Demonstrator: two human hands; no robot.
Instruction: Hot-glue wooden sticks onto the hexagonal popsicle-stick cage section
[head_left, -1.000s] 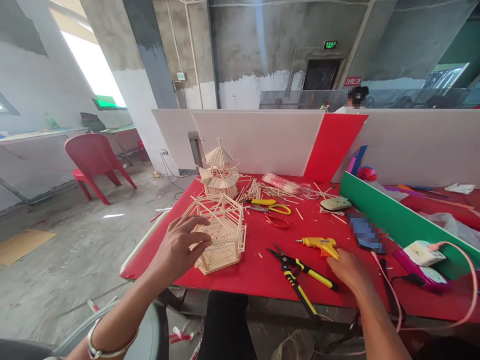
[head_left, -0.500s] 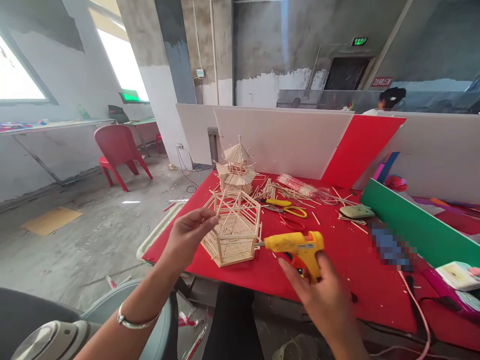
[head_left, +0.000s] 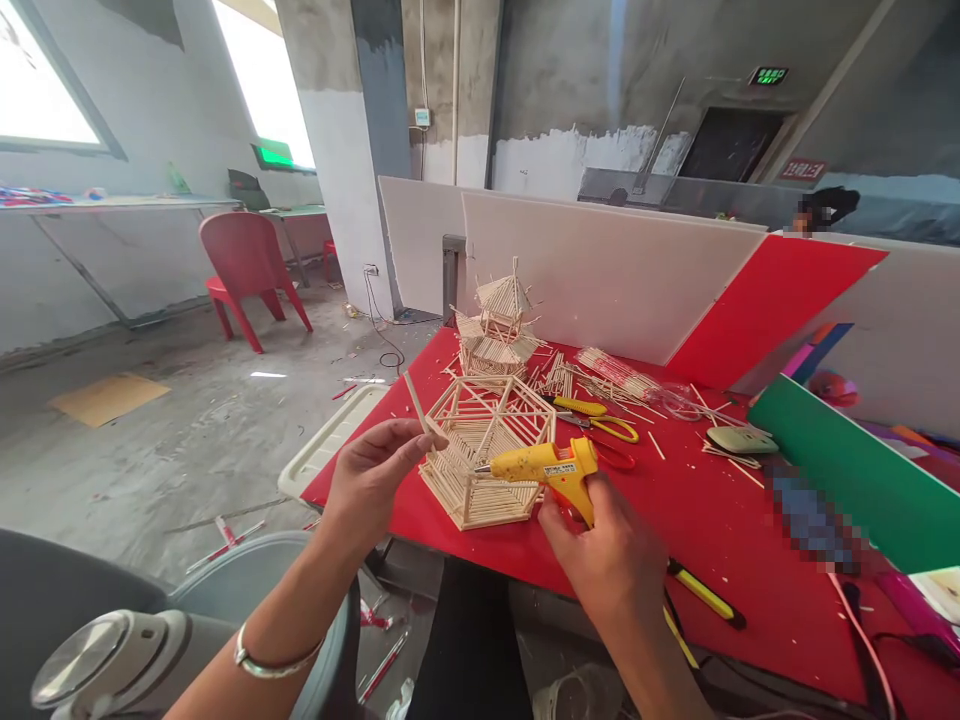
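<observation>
Between thumb and fingertips, my left hand (head_left: 381, 470) pinches a thin wooden stick (head_left: 415, 400) that tilts up and to the left. My right hand (head_left: 606, 545) grips a yellow hot glue gun (head_left: 544, 463), its nozzle pointing left toward the left fingertips. Just behind and below both hands stands a six-sided frame of wooden sticks (head_left: 487, 510) with an open top, on the red table (head_left: 660, 510). A small stick-built pagoda (head_left: 502, 320) with tiered roofs stands behind the frame.
Right of the pagoda lie loose sticks (head_left: 559, 375), a bagged bundle of sticks (head_left: 619, 372) and yellow-handled pliers (head_left: 600, 425). A yellow-black utility knife (head_left: 705, 592) lies near the front edge. A green board (head_left: 862, 465) stands at right; a grey bin (head_left: 262, 570) is below left.
The glue gun has moved left and up, nearer my left fingertips. The stick in my left hand now shows plainly, angled upward. The view has shifted, bringing the utility knife into sight.
</observation>
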